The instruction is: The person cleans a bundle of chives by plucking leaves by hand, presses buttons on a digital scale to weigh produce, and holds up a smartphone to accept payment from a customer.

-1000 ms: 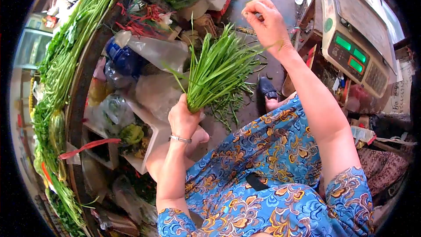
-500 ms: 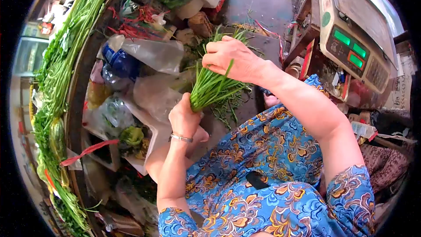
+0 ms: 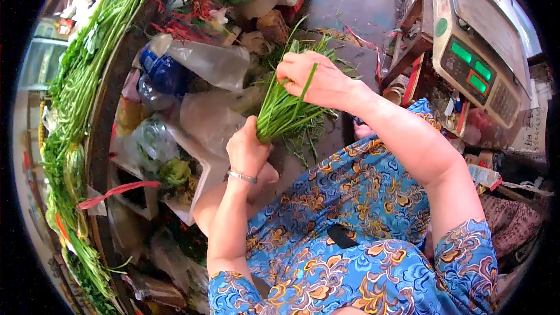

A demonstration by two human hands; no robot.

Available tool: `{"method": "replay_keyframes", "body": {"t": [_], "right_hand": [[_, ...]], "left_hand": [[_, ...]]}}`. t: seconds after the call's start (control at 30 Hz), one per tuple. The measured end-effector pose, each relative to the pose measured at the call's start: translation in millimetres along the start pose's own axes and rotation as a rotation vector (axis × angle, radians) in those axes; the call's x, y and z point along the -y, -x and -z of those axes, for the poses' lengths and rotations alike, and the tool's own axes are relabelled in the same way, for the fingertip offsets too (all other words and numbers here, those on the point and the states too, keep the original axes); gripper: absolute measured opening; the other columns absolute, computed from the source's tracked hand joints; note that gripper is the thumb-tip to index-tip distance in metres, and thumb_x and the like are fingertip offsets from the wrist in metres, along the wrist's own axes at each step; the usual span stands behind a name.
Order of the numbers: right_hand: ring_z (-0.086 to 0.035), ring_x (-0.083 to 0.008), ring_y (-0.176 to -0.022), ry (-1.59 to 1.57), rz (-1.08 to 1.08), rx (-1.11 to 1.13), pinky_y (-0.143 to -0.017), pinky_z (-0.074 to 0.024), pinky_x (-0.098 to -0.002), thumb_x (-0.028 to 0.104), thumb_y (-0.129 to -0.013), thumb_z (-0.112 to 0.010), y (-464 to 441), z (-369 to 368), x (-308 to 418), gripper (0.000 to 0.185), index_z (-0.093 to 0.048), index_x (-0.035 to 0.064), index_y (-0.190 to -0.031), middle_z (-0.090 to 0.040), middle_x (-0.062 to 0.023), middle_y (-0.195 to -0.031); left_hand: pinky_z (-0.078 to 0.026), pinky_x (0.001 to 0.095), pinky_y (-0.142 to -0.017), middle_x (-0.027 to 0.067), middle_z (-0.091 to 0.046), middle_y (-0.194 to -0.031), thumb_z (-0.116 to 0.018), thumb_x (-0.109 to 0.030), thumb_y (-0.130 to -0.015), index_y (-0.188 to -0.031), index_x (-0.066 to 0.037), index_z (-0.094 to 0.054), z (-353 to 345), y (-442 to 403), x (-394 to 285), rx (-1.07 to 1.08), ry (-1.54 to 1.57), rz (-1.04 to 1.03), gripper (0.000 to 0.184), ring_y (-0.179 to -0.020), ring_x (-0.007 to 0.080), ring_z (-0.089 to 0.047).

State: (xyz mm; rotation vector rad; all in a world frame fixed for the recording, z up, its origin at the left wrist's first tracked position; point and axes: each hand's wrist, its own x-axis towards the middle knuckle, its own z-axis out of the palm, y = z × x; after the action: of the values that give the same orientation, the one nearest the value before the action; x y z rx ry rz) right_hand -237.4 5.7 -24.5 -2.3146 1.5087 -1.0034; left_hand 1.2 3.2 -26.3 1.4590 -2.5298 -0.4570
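Observation:
My left hand [image 3: 248, 147], with a bracelet at the wrist, is closed around the lower end of a bunch of chives [image 3: 284, 118], thin green blades fanning up and right. At the bunch's upper part, my right hand [image 3: 315, 77] has its fingers bent in among the blades, pinching some; the fingertips are partly hidden. One blade stands up in front of the right hand's palm side. Loose green trimmings [image 3: 306, 146] lie under and beside the bunch, on a dark surface close to my lap.
A digital scale [image 3: 466, 61] with green lit displays stands on the right. Long-stemmed greens [image 3: 96, 76] lie along the ledge at left. Plastic bags [image 3: 213, 64], a blue container [image 3: 160, 70] and red ties [image 3: 195, 20] crowd the space left of my hands.
My right hand has shifted slightly right and down among the chives, and the blades spread a little differently. My left hand keeps its hold. The whole view has shifted slightly.

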Motion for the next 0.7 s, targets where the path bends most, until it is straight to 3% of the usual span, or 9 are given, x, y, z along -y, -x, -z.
{"method": "replay_keyframes", "body": {"t": [0.13,0.2,0.33,0.37,0.4,0.53,0.57,0.6,0.7], "right_hand": [[-0.059,-0.0330,-0.083,-0.017,-0.177,-0.246,-0.069,-0.0487,-0.0411,0.013,-0.082,-0.059,-9,17,-9,0.007,-0.058,0.0063,-0.084,-0.058,-0.0115,-0.087],[-0.058,-0.0293,-0.082,-0.063,-0.073,-0.326,-0.074,-0.0476,-0.0365,0.007,-0.084,-0.058,-11,32,-1,0.006,-0.056,0.0040,-0.089,-0.055,-0.0114,-0.086],[-0.060,-0.0277,-0.084,-0.240,0.013,-0.027,-0.071,-0.0502,-0.0371,0.009,-0.084,-0.059,-3,10,18,0.009,-0.057,0.0058,-0.093,-0.057,-0.0093,-0.088],[-0.061,-0.0325,-0.078,-0.138,0.105,0.017,-0.064,-0.0509,-0.0415,0.015,-0.081,-0.063,-2,-1,23,0.010,-0.060,0.0108,-0.089,-0.057,-0.0106,-0.086],[-0.061,-0.0308,-0.076,-0.058,0.175,0.087,-0.063,-0.0506,-0.0411,0.016,-0.078,-0.064,1,-9,27,0.013,-0.062,0.0131,-0.090,-0.055,-0.0103,-0.082],[-0.061,-0.0263,-0.077,0.067,0.286,0.121,-0.065,-0.0492,-0.0373,0.016,-0.076,-0.059,8,-25,41,0.009,-0.063,0.0153,-0.084,-0.054,-0.0066,-0.079],[-0.060,-0.0248,-0.077,0.085,0.302,0.090,-0.066,-0.0486,-0.0360,0.016,-0.078,-0.056,10,-28,41,0.007,-0.063,0.0153,-0.081,-0.054,-0.0057,-0.080],[-0.057,-0.0248,-0.076,0.074,0.305,0.072,-0.066,-0.0472,-0.0367,0.017,-0.076,-0.056,11,-33,40,0.009,-0.058,0.0083,-0.077,-0.051,-0.0071,-0.078],[-0.059,-0.0253,-0.076,0.071,0.321,0.074,-0.068,-0.0487,-0.0360,0.016,-0.077,-0.056,14,-32,41,0.009,-0.059,0.0083,-0.080,-0.053,-0.0075,-0.079]], "left_hand": [[-0.047,0.0502,-0.066,0.0220,-0.064,-0.081,-0.066,-0.007,-0.070,-0.095,-0.006,-0.057,-1,-1,2,0.066,0.015,0.040,0.027,-0.080,0.0445,-0.060],[-0.047,0.0500,-0.066,0.0220,-0.064,-0.081,-0.067,-0.008,-0.070,-0.095,-0.006,-0.057,-1,-3,5,0.112,0.011,0.043,0.026,-0.081,0.0442,-0.059],[-0.047,0.0491,-0.067,0.0200,-0.065,-0.079,-0.070,-0.010,-0.069,-0.095,-0.006,-0.058,-13,-5,11,0.198,-0.078,0.026,0.029,-0.080,0.0420,-0.061],[-0.049,0.0468,-0.067,0.0188,-0.065,-0.078,-0.073,-0.012,-0.067,-0.094,-0.006,-0.061,-19,-4,14,0.139,-0.052,-0.017,0.030,-0.078,0.0397,-0.062],[-0.049,0.0468,-0.067,0.0188,-0.065,-0.078,-0.073,-0.012,-0.067,-0.094,-0.006,-0.061,-17,-4,13,0.143,-0.054,-0.021,0.030,-0.078,0.0397,-0.062],[-0.050,0.0500,-0.072,0.0205,-0.066,-0.084,-0.063,-0.013,-0.076,-0.091,-0.009,-0.062,-13,-6,8,0.240,0.081,0.043,0.016,-0.085,0.0409,-0.063],[-0.050,0.0492,-0.073,0.0198,-0.067,-0.086,-0.064,-0.013,-0.075,-0.092,-0.010,-0.063,-18,-6,11,0.223,0.106,0.027,0.017,-0.086,0.0404,-0.063],[-0.051,0.0484,-0.074,0.0192,-0.067,-0.087,-0.065,-0.013,-0.074,-0.093,-0.010,-0.064,-20,-4,13,0.208,0.132,0.011,0.019,-0.087,0.0399,-0.063],[-0.052,0.0447,-0.077,0.0175,-0.068,-0.091,-0.072,-0.013,-0.067,-0.100,-0.011,-0.066,-10,-3,9,0.265,0.164,0.003,0.033,-0.090,0.0376,-0.064]]}}
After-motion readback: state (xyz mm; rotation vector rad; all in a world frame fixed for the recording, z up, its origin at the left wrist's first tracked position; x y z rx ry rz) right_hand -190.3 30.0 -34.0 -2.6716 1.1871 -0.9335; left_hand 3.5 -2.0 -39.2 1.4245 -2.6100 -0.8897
